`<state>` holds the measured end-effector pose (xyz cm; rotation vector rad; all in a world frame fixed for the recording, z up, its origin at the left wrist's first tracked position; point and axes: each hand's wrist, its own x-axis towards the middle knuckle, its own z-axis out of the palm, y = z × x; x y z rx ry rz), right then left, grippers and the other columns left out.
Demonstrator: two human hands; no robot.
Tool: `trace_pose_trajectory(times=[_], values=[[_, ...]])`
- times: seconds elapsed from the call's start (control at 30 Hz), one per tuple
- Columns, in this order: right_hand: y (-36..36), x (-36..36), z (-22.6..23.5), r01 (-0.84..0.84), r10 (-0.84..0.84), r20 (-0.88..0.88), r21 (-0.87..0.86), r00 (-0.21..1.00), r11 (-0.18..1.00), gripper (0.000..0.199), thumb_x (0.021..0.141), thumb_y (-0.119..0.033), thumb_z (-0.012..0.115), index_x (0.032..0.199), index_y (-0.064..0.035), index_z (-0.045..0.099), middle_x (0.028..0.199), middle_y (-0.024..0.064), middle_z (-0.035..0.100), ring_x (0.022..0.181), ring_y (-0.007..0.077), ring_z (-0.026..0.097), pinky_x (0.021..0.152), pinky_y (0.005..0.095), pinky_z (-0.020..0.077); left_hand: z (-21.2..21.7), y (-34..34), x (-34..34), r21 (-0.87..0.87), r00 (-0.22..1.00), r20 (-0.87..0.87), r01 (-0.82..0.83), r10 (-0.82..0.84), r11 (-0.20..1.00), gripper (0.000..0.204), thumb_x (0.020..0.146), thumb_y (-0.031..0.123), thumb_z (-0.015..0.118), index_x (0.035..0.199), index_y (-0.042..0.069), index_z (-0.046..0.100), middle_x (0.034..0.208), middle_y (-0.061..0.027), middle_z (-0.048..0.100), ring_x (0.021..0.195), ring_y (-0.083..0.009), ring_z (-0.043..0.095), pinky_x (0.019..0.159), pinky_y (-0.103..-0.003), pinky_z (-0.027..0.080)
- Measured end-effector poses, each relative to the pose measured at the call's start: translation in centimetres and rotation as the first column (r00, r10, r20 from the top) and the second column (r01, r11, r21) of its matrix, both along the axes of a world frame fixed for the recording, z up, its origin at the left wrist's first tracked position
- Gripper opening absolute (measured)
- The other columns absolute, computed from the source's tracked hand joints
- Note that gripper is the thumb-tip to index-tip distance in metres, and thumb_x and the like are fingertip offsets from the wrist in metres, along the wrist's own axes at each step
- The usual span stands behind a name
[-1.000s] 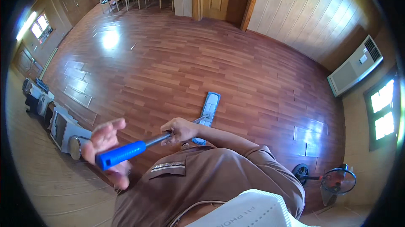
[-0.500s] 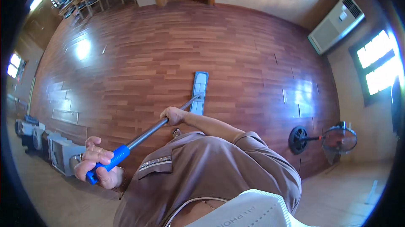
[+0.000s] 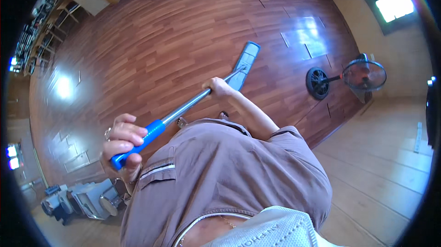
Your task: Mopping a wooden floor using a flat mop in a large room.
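Your left hand (image 3: 121,143) is wrapped around the blue grip (image 3: 138,142) at the top end of the mop (image 3: 193,102), and your right hand (image 3: 217,87) clasps the metal pole further down. The pole slants away from you to the flat mop head (image 3: 245,63), which lies on the reddish wooden floor (image 3: 151,40). A standing fan (image 3: 349,78) sits off to your right, near the wall. A grey machine (image 3: 87,198) stands low at your left.
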<state>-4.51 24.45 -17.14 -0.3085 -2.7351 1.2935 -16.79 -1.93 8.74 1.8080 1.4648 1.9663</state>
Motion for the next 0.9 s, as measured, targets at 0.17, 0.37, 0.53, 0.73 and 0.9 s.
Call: trace_pose_trajectory(times=[0.17, 0.37, 0.53, 0.73, 0.9], values=[[2.3, 8.1, -0.6, 0.231, -0.232, 0.02, 0.036, 0.973, 0.972, 0.015, 0.062, -0.018, 0.065, 0.069, -0.0059, 0.059, 0.074, 0.017, 0.062, 0.075, 0.0383, 0.06, 0.064, 0.0458, 0.0482, -0.9, 5.1, 2.2, -0.087, 0.967, 0.193, 0.185, -0.166, 0.979, 0.026, 0.079, 0.028, 0.075, 0.085, 0.01, 0.057, 0.08, -0.0079, 0.065, 0.08, -0.0241, 0.066, 0.088, -0.044, 0.043], [1.8, 15.8, -3.3, 0.454, -0.453, -0.036, 0.05, 0.891, 0.889, 0.013, 0.062, -0.015, 0.067, 0.066, -0.0065, 0.058, 0.063, 0.0154, 0.057, 0.062, 0.0351, 0.059, 0.054, 0.0404, 0.0444, -3.1, 8.5, 3.5, -0.217, 0.879, 0.365, 0.4, -0.306, 0.89, 0.022, 0.076, 0.023, 0.077, 0.083, 0.008, 0.062, 0.081, -0.0061, 0.065, 0.084, -0.0227, 0.065, 0.087, -0.041, 0.044], [-1.7, 20.7, -3.1, 0.615, -0.614, 0.106, 0.023, 0.782, 0.788, 0.014, 0.066, -0.017, 0.066, 0.064, -0.0052, 0.058, 0.066, 0.0181, 0.059, 0.069, 0.0388, 0.06, 0.06, 0.0443, 0.0475, -3.8, 10.7, 4.4, -0.256, 0.758, 0.493, 0.596, -0.427, 0.761, 0.02, 0.075, 0.017, 0.078, 0.084, 0.006, 0.064, 0.083, -0.0074, 0.065, 0.086, -0.0225, 0.064, 0.085, -0.038, 0.046], [-4.1, 26.8, -4.5, 0.722, -0.701, 0.284, 0.042, 0.654, 0.691, 0.019, 0.069, -0.021, 0.069, 0.069, -0.0036, 0.061, 0.072, 0.0207, 0.061, 0.073, 0.04, 0.061, 0.063, 0.0454, 0.0475, -5.8, 12.3, 7.5, -0.327, 0.645, 0.641, 0.719, -0.416, 0.613, 0.02, 0.077, 0.019, 0.076, 0.082, 0.004, 0.063, 0.084, -0.0094, 0.062, 0.088, -0.0233, 0.061, 0.086, -0.04, 0.048], [-5.9, 27.8, -4.5, 0.737, -0.73, 0.228, 0.067, 0.645, 0.672, 0.021, 0.07, -0.024, 0.071, 0.072, -0.0046, 0.062, 0.072, 0.0205, 0.061, 0.075, 0.0414, 0.06, 0.064, 0.0456, 0.0472, -6.8, 12.4, 7.2, -0.302, 0.583, 0.669, 0.78, -0.461, 0.547, 0.014, 0.078, 0.015, 0.075, 0.081, 0.006, 0.065, 0.086, -0.0088, 0.063, 0.093, -0.0237, 0.061, 0.089, -0.041, 0.048]])
